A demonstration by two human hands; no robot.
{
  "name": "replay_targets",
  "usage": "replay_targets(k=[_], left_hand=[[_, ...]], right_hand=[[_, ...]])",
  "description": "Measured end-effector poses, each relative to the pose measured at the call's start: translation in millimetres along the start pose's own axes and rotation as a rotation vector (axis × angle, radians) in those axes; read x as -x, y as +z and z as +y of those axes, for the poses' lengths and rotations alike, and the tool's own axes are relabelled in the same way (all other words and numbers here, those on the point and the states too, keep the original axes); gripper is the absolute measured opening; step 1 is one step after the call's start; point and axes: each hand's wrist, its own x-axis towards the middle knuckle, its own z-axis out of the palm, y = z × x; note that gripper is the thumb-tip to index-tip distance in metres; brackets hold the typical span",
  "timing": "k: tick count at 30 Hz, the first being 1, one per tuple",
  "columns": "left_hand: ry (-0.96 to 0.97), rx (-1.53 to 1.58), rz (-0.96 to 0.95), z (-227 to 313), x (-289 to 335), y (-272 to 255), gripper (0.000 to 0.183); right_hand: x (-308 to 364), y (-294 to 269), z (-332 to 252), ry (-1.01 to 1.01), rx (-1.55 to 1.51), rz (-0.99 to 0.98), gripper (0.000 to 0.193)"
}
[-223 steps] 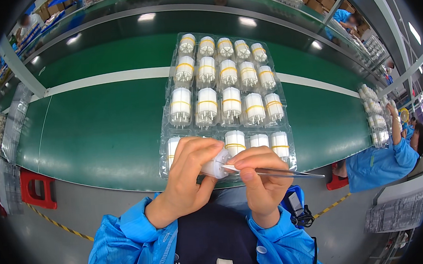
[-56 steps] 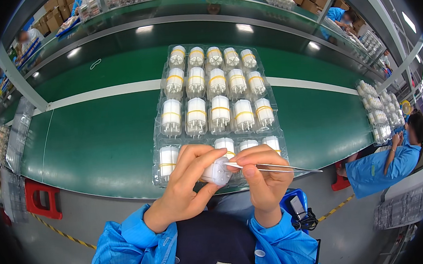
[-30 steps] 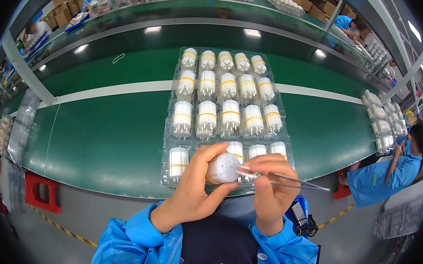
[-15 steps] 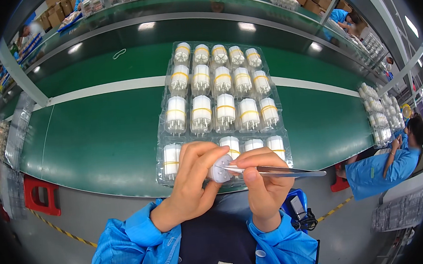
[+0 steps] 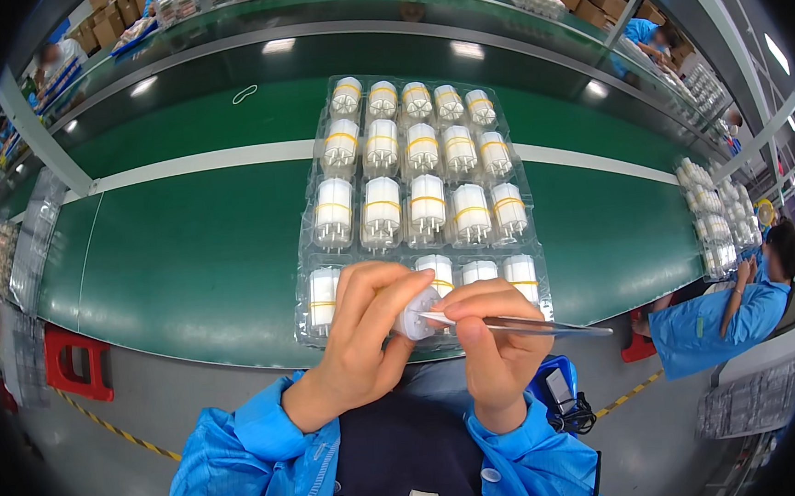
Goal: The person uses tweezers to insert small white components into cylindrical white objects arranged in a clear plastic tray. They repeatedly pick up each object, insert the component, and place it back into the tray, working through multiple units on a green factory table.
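My left hand (image 5: 364,333) is closed round a white plug adapter (image 5: 415,317), its round end face turned toward my right. Between the thumb and fingers of my right hand (image 5: 496,342) is a pair of metal tweezers (image 5: 551,328), with the tips at the adapter's face. What the tips touch there is too small to make out. Just beyond my hands lies a clear plastic tray (image 5: 303,245), holding rows of similar white adapters (image 5: 426,200) with yellow bands round them and pins toward me. My hands hide part of the nearest row.
The tray rests on a green table (image 5: 186,263) with a white stripe. A pale loop (image 5: 245,94) lies at the far left. Red stools (image 5: 76,364) stand below the table's edge. A blue bin (image 5: 559,384) with a cable is by my right arm. A co-worker (image 5: 725,313) in blue sits at right.
Both hands keep their grips, and the tweezers stay at the adapter's face with a slight shift. The whole view has moved a little; the tray and table are otherwise unchanged.
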Motion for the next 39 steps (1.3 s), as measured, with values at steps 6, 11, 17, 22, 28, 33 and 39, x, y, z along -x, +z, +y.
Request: replay_targets(k=[6,11,17,22,28,33,39], left_hand=[[-0.012,0.0,-0.023,-1,-2,-3,0.057],[-0.013,-0.008,-0.033,-1,-2,-3,0.057],[-0.008,-0.004,-0.036,-1,-2,-4,0.057],[-0.034,0.022,-0.048,1,-1,-4,0.057],[-0.028,0.009,-0.07,1,-1,-4,0.059],[0.022,-0.062,-0.083,-2,-2,-6,0.06],[-0.097,0.13,-0.147,2,-2,-10,0.061]], right_hand=[[-2,-2,1,-0.016,0.007,0.0,0.011],[-1,-1,2,0.018,-0.013,0.015,0.01],[-2,-3,4,-0.001,-0.037,-0.016,0.008],[-5,-5,3,-0.031,-0.015,-0.042,0.007],[-6,-3,-5,-0.025,0.133,-0.078,0.01],[-12,-1,-15,-0.096,0.355,-0.147,0.01],[-12,-13,-9,-0.07,0.093,-0.073,0.011]])
